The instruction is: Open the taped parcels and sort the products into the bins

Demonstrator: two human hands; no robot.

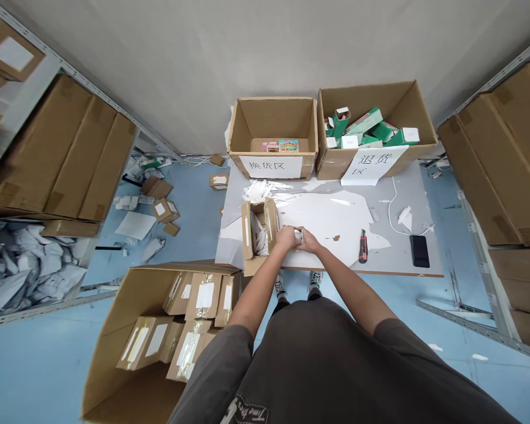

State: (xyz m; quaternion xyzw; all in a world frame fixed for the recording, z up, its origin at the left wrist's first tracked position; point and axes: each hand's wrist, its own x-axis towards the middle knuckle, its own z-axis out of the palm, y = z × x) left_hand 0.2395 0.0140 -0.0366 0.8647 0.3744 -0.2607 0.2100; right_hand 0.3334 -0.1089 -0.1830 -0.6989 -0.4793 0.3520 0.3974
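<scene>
My left hand (286,237) and my right hand (308,240) meet over the near edge of the table (406,259), both closed round a small white object (298,235) that I cannot make out. Just left of my left hand stands a small open cardboard box (257,234) with white papers inside. Torn white paper (331,221) lies spread under and beyond my hands.
A red utility knife (363,246) and a black phone (419,251) lie to the right. Two labelled cartons stand at the back: one (272,138) nearly empty, one (373,131) with green-white boxes. A big carton (159,335) of parcels sits on the floor left. Shelving flanks both sides.
</scene>
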